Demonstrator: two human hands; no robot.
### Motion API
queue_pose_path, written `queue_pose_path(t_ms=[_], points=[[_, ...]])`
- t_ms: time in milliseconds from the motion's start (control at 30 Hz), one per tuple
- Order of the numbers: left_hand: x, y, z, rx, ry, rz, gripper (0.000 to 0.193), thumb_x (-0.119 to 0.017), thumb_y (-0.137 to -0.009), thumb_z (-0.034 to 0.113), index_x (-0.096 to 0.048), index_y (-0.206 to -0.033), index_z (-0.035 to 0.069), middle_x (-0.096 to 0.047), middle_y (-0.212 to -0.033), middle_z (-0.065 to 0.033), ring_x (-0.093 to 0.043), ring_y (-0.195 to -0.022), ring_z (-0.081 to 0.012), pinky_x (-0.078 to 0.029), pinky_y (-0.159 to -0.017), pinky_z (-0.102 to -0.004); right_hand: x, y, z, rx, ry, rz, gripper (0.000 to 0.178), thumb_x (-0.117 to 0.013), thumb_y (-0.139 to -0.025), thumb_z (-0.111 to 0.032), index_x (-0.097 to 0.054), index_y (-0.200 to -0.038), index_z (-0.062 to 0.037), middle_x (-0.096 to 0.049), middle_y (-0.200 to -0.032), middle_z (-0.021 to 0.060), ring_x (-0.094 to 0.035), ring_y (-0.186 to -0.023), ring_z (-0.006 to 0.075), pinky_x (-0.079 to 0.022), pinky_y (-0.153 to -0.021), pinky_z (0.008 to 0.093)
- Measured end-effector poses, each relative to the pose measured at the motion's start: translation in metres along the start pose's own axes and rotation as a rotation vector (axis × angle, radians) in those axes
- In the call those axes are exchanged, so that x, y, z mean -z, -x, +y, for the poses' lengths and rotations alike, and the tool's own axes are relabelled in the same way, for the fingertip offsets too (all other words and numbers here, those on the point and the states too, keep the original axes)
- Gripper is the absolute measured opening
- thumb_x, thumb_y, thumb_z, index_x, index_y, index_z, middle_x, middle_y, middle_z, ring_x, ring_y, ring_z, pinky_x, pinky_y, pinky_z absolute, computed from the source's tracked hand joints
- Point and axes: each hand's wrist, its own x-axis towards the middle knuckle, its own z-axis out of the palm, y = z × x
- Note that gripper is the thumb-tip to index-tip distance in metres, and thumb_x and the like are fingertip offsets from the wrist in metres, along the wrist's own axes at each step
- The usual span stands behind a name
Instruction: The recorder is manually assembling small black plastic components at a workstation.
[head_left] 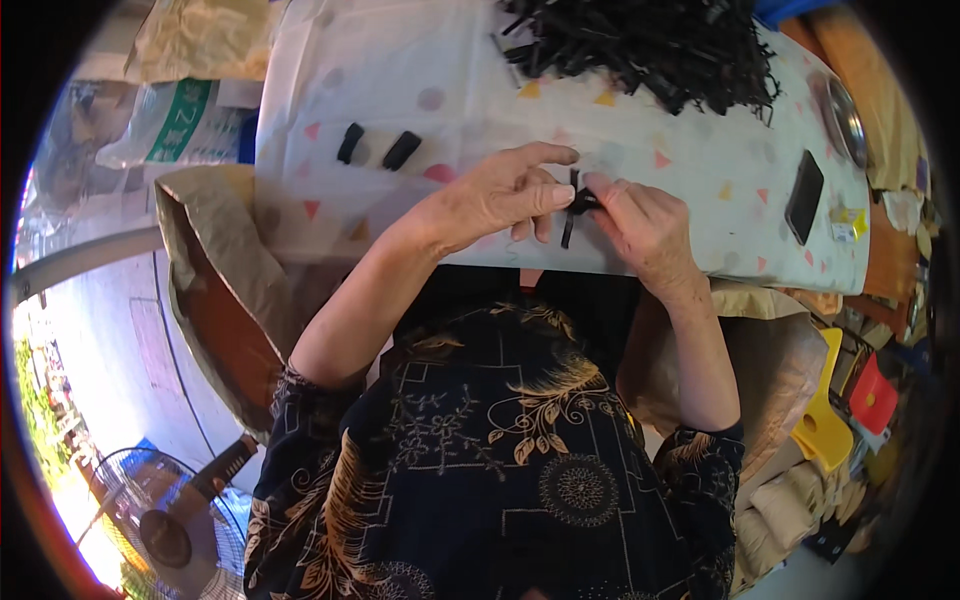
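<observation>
Your left hand (515, 195) extends its index finger, its grip unclear; your right hand (645, 225) pinches a small, narrow black strip (582, 203), bulging sideways near its middle.

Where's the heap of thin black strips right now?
In the head view, the heap sits at the top, right of centre, on the patterned white tablecloth, beyond the right hand.

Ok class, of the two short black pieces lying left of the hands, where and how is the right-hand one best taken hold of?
Pinch the right-hand piece across its middle, thumb and finger on its long sides, probably best from above: it is oblong and lies slanted, far end rightward, with a gap to the other piece. The left hand is nearer.
</observation>
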Motion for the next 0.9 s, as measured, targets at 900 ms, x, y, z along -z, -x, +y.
queue_pose_path(t_ms=[900], points=[[-0.008,0.054,-0.025,-0.214,-0.309,0.444,0.036,-0.058,-0.084,0.000,-0.042,-0.115,0.008,-0.060,-0.086,-0.0135,-0.062,-0.067,-0.0203,-0.051,-0.057,-0.0330,-0.045,-0.015,-0.086,-0.616,-0.783,-0.126,0.013,-0.048,-0.098,-0.012,-0.052,-0.098,0.0001,-0.058,-0.068,0.0072,-0.055,-0.061,0.0120,-0.046,-0.057,0.0262]])
